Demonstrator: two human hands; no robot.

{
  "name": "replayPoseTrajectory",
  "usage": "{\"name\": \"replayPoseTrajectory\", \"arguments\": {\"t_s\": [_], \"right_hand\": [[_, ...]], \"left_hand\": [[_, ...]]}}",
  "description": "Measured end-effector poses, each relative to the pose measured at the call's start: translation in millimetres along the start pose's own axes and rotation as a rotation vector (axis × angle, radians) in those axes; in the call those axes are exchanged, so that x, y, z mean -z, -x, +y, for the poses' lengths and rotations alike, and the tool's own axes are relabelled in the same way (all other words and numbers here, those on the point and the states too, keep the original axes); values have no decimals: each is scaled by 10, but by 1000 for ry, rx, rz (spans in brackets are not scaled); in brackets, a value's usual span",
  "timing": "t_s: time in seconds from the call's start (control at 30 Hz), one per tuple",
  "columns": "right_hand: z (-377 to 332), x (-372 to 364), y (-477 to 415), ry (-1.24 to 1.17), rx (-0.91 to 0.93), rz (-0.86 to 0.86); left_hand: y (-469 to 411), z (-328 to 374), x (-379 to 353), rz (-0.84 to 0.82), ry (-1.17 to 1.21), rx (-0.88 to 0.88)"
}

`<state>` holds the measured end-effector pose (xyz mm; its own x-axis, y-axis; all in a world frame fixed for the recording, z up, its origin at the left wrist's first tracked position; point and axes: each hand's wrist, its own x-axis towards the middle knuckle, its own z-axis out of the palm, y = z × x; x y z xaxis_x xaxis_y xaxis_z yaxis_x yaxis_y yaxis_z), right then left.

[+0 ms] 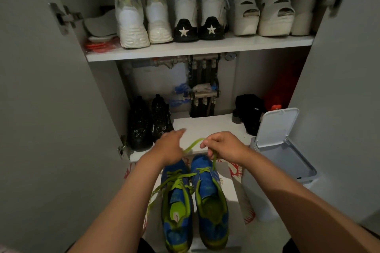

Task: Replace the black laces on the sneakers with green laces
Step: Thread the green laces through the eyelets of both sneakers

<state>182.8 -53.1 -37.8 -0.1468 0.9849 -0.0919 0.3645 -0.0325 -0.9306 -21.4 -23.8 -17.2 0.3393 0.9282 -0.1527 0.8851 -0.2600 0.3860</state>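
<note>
Two blue sneakers with green trim stand side by side on the floor, toes pointing at the cabinet. The left sneaker (176, 207) is laced with a green lace whose loose ends trail off to the left. The right sneaker (211, 201) has green lace only across its eyelets near the toe. Above the toes, a green lace (193, 146) stretches between my hands. My left hand (170, 146) holds one end, its index finger pointing forward. My right hand (224, 146) pinches the other part, which drops down to the right sneaker.
A white bin (283, 150) with its lid up stands at the right. An open cabinet ahead holds black shoes (148, 123) on the lower shelf and several white shoes on the upper shelf (197, 49). Cabinet doors flank both sides. A red-patterned white sheet lies under the sneakers.
</note>
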Motion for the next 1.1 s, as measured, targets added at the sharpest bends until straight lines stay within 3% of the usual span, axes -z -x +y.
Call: {"name": "replayPoseTrajectory", "arguments": {"t_s": [0.07, 0.13, 0.3, 0.57, 0.8, 0.93, 1.1], "right_hand": [[-57, -38, 49, 52, 16, -41], [-103, -62, 91, 93, 30, -49], [-159, -85, 196, 183, 70, -2], [-73, -102, 302, 435, 71, 29], [-198, -317, 429, 184, 76, -58], [-136, -257, 425, 185, 57, 73], [85, -62, 406, 473, -156, 218]], "left_hand": [[68, 174, -21, 16, 343, -164], [118, 281, -41, -20, 485, -212], [224, 190, -30, 5, 268, -162], [436, 53, 55, -42, 361, -91], [550, -40, 104, -45, 351, -115], [645, -168, 159, -85, 336, -45], [696, -468, 219, -21, 277, 107]]}}
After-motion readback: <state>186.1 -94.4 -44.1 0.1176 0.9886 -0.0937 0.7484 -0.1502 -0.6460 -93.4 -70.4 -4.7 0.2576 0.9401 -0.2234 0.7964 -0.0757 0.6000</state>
